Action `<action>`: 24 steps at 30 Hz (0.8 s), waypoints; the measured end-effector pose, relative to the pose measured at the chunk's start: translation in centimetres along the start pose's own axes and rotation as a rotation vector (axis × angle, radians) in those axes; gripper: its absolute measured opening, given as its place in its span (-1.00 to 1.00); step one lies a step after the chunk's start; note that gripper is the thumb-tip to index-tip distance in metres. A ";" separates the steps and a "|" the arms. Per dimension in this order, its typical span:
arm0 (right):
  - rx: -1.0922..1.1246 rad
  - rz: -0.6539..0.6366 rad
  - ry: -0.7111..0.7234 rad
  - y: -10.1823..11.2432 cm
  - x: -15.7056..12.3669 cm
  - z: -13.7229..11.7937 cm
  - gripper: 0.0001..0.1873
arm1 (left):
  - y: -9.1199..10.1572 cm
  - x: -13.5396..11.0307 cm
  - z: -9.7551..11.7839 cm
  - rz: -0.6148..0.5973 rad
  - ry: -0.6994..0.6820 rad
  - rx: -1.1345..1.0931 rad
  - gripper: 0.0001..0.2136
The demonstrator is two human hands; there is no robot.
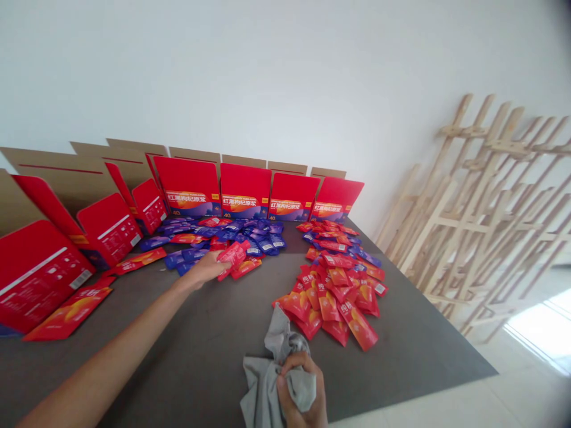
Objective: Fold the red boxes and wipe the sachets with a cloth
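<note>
My left hand [209, 267] reaches far across the grey table [200, 356] and is closed on a red sachet [232, 255] at the near edge of a pile of purple and red sachets [232, 235]. My right hand [300, 389] is near the table's front edge, fingers closed on a crumpled grey cloth [267, 380]. A second pile of mostly red sachets [341, 285] lies just beyond and to the right of the cloth.
Several open red boxes [244, 193] stand along the back and left of the table, with brown cardboard flaps against the white wall. Red flat sleeves [69, 312] lie at the left. Wooden frames [486, 202] lean against the wall at the right, beyond the table edge.
</note>
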State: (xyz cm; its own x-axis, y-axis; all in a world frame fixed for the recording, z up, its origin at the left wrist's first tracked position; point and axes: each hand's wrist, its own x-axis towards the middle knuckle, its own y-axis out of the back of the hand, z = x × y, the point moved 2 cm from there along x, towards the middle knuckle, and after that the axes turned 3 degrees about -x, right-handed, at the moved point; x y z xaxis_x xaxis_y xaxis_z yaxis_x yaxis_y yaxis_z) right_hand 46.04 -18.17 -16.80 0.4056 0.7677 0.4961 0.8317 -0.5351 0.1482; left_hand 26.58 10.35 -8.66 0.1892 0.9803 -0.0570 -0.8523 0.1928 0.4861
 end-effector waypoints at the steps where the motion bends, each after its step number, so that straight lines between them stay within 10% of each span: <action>1: -0.004 0.016 0.010 0.1 0.1 0.1 -0.80 | 0.0 -1.6 -0.4 -0.020 0.019 -0.086 -0.68; 5: -0.009 0.122 0.061 0.1 1.2 -0.1 -0.87 | -2.9 -9.6 -2.2 -0.148 0.220 -0.656 -0.55; 11: 0.020 0.037 0.085 -2.6 2.3 -2.2 -0.96 | -10.5 -20.8 -4.6 0.065 0.237 -0.666 -0.34; 19: 0.033 -0.329 0.105 -4.1 1.7 -3.1 -0.97 | -11.8 -20.9 -3.0 0.298 0.252 -0.831 -0.26; 24: 0.092 -0.200 0.025 -3.7 2.5 -3.4 -0.96 | -13.0 -22.8 -1.5 0.194 0.147 -0.819 -0.31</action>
State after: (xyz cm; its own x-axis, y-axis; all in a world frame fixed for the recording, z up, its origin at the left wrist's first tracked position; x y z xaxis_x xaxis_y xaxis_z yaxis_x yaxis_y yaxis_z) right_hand 42.64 -15.46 -13.21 0.2206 0.8456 0.4860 0.9262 -0.3378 0.1673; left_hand 32.66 -14.49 -14.99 -0.0137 0.9839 -0.1782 -0.9573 -0.0644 -0.2819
